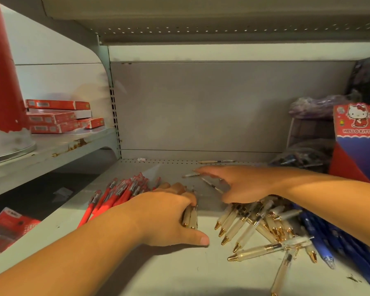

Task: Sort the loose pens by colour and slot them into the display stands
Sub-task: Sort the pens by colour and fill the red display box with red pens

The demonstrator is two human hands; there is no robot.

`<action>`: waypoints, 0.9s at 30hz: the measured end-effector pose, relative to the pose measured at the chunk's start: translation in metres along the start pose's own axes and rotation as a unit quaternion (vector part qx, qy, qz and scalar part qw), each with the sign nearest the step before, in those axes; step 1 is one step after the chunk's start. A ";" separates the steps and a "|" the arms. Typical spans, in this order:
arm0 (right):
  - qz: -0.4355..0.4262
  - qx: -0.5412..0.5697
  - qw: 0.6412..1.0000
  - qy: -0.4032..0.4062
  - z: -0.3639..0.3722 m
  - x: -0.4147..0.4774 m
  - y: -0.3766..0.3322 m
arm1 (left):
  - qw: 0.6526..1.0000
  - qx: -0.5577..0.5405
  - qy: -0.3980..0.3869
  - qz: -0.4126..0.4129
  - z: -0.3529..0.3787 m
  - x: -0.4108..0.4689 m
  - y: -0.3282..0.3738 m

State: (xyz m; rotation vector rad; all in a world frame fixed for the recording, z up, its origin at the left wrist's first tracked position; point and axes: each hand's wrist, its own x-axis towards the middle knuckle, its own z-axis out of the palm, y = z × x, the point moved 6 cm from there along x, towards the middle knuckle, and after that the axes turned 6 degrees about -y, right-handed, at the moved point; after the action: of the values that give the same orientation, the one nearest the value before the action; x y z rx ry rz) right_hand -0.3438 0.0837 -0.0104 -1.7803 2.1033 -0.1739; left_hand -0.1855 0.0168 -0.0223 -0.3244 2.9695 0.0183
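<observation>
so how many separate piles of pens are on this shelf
3: red pens by the left hand, cream gold-tipped pens below the right hand, blue pens far right. A few strays lie behind; the hands may hide more.

Red pens [120, 193] lie heaped at left; cream gold-tipped pens [244, 227] fan out at centre-right, with blue pens [320, 236] piled just beside them. The left hand [167, 212] grips a pair of cream pens [190, 218]. Stray pens [217, 161], apparently clear-barrelled, lie behind.
</observation>
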 end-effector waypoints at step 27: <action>-0.112 -0.331 0.935 0.060 0.014 -0.031 -0.051 | 0.984 -0.172 0.015 0.042 -0.012 -0.002 -0.011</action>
State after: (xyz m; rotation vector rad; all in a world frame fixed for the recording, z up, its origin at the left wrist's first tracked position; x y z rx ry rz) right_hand -0.2880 0.1058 -0.0002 -2.4411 2.1935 0.4329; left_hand -0.1830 0.0063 -0.0098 -0.2387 2.9987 0.5438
